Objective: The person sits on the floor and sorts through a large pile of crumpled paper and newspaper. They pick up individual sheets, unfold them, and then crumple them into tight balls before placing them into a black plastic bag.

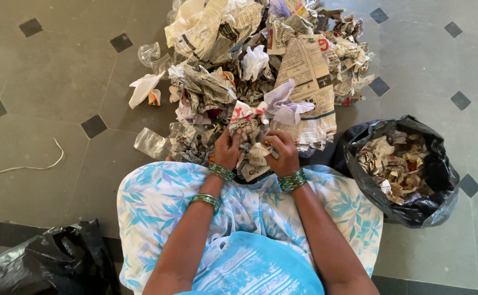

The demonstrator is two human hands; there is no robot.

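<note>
Head view: a person is sitting on the floor (58, 71).
Left hand (228, 150): gripping crumpled paper (248, 131), fingers closing around it.
Right hand (284, 153): clutching the same paper.
Done: bag (438, 169) is holding scraps.
Left: big pile (261, 60) is waiting ahead.

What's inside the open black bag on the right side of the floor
The open black bag holds crumpled paper scraps, mostly tan and white with a few red bits, piled near the rim. Whatever lies beneath that top layer is covered, so the bottom cannot be seen.
</note>
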